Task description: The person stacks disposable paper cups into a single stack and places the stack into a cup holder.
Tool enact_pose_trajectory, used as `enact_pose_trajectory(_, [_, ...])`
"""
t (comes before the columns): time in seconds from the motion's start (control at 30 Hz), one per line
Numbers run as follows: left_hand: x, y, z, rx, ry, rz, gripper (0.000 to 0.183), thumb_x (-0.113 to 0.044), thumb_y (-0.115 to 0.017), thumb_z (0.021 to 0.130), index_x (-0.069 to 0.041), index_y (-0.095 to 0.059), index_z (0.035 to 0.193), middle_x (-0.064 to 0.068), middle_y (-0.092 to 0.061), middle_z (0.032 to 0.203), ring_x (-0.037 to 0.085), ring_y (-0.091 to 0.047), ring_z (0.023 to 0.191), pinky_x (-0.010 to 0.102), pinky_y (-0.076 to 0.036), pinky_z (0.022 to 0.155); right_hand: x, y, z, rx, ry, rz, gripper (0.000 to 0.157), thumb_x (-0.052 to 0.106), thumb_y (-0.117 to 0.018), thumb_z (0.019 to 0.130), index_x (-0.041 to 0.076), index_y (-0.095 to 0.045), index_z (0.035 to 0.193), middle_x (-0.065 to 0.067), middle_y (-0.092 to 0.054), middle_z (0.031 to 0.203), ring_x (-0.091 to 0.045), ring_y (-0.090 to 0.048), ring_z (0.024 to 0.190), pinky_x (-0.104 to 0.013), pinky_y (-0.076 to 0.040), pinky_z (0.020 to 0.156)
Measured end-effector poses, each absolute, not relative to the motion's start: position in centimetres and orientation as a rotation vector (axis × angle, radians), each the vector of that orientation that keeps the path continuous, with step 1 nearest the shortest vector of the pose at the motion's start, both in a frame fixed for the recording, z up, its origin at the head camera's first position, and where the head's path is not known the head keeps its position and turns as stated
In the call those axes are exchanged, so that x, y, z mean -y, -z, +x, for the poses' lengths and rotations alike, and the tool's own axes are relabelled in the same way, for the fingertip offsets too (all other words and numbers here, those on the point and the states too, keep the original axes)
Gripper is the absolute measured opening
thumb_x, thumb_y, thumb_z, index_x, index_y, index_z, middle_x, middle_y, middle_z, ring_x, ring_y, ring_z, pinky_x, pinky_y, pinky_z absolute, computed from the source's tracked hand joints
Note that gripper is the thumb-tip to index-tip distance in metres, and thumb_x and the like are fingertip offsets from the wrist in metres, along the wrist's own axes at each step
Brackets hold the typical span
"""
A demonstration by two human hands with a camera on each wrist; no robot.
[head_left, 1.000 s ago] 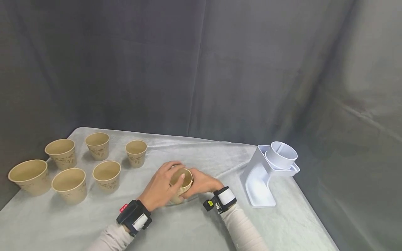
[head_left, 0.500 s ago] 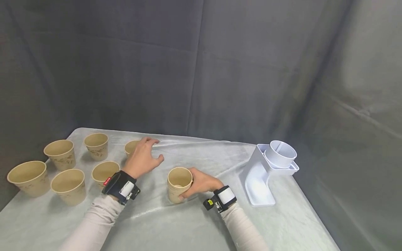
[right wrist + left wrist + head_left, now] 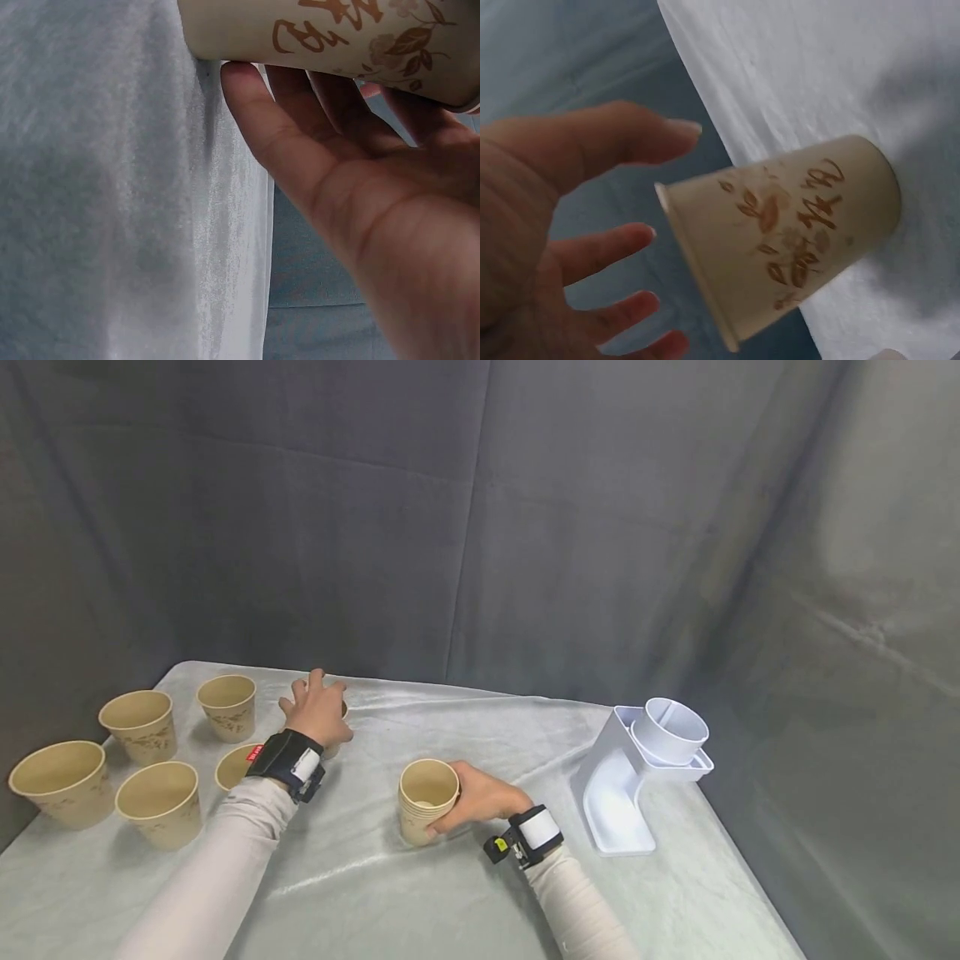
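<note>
My left hand [image 3: 318,714] reaches over a beige paper cup [image 3: 795,232] at the back of the table and hides most of it in the head view. In the left wrist view the thumb and fingers are spread around the cup's rim, apart from its wall. The cup stands upright and bears brown leaf and character prints. Nearer the middle, my right hand [image 3: 483,795] grips a stack of nested paper cups [image 3: 415,827] from the right side. Its thumb and fingers lie along the printed wall of the stack [image 3: 345,34], which is upright.
Several more beige cups stand at the left, among them a large one [image 3: 67,810], a back one [image 3: 228,722] and a front one [image 3: 168,827]. A white plastic chute with a round collar [image 3: 626,793] stands at the right. Grey curtains [image 3: 465,527] hang behind the table.
My left hand has let go of the cup stack and moved left and back to the single cup. My right hand keeps its hold on the stack in the same place.
</note>
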State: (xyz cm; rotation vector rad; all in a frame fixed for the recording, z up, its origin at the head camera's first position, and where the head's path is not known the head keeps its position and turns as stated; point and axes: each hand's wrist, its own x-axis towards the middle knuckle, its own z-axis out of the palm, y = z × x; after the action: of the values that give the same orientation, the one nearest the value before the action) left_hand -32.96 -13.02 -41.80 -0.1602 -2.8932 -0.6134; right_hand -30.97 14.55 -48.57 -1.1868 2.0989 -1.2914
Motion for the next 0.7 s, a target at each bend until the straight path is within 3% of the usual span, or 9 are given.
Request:
enact_pose_trajectory(0.13, [13.6, 42.0, -33.4, 2.985, 0.668, -0.132, 0.075, -0.021, -0.071, 0.065, 0.003, -0.042, 0.129, 0.036, -0.025, 0.13, 0.058, -0.026, 0.113, 0.075, -0.029, 0.084, -14.6, 48.5, -30.9, -2.098, 1.295, -1.189, 0.064, 0.019, -0.084, 0.058, 0.011, -0.057, 0.116, -0.006, -0.064, 0.107, -0.019, -0.058, 0.101, -0.036, -0.046, 0.091])
enact_pose_trajectory(0.3, [14.0, 42.3, -33.3, 2.984, 0.734, -0.157, 0.069, -0.015, -0.067, 0.067, 0.006, -0.041, 0.128, 0.037, -0.036, 0.118, 0.056, -0.039, 0.104, 0.064, -0.042, 0.081, -14.6, 48.6, -30.8, -2.094, 1.287, -1.179, 0.063, 0.019, -0.084, 0.059, 0.012, -0.057, 0.116, -0.004, -0.064, 0.107, -0.018, -0.058, 0.101, -0.035, -0.046, 0.091])
enact_pose_trajectory(0.7, [14.1, 42.0, -33.7, 2.999, 0.788, -0.154, 0.067, -0.015, -0.066, 0.068, 0.006, -0.042, 0.127, 0.036, -0.037, 0.115, 0.054, -0.041, 0.101, 0.062, -0.043, 0.081, -14.8, 48.5, -30.9, -2.097, 1.286, -1.176, 0.064, 0.019, -0.084, 0.059, 0.014, -0.057, 0.116, -0.004, -0.064, 0.108, -0.018, -0.058, 0.102, -0.036, -0.046, 0.091])
